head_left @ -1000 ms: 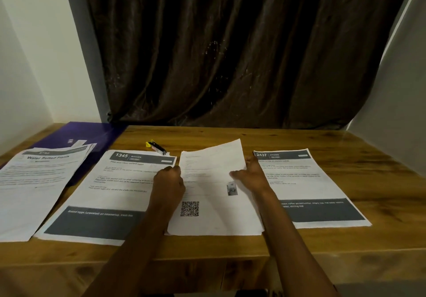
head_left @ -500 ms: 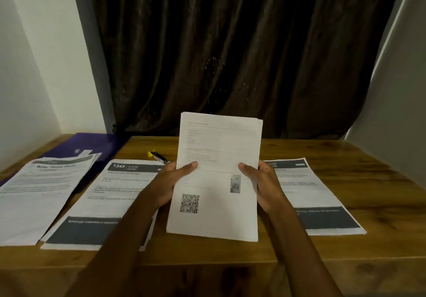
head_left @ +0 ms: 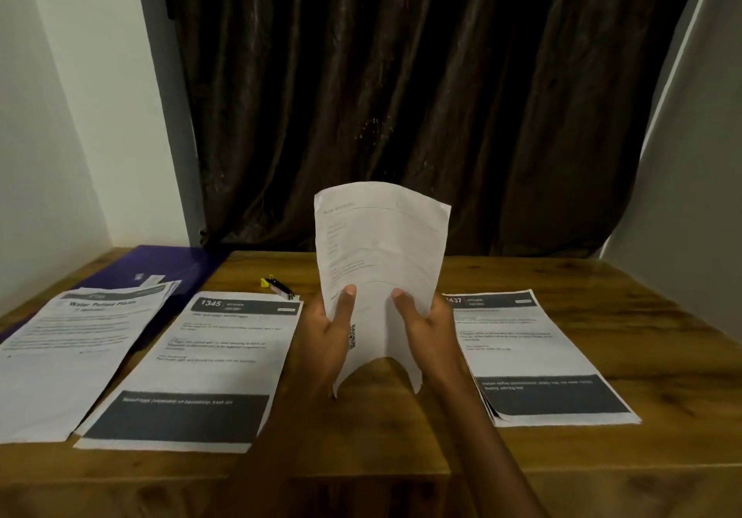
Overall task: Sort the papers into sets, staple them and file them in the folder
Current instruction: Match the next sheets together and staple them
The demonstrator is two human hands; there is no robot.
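Note:
I hold a white paper set (head_left: 381, 244) upright above the middle of the wooden table (head_left: 602, 284); its sides bow inward and its bottom corners touch the table. My left hand (head_left: 327, 337) grips its left edge and my right hand (head_left: 425, 324) grips its right edge, thumbs on the front. Three other paper sets lie flat: one headed "Water Potted Plants" (head_left: 60, 353) at far left, one numbered 1345 (head_left: 200, 365) beside it, and one (head_left: 538, 357) on the right. A purple folder (head_left: 176, 264) lies at the back left, partly under the leftmost papers. A small yellow and black stapler (head_left: 277, 285) sits behind the 1345 set.
A dark brown curtain (head_left: 401, 95) hangs behind the table, with pale walls on both sides. The table's front edge (head_left: 361, 473) runs close to me.
Both hands lifted the middle paper set off the table, stood it upright, and squeezed its sides so it bows. The view tilted up slightly.

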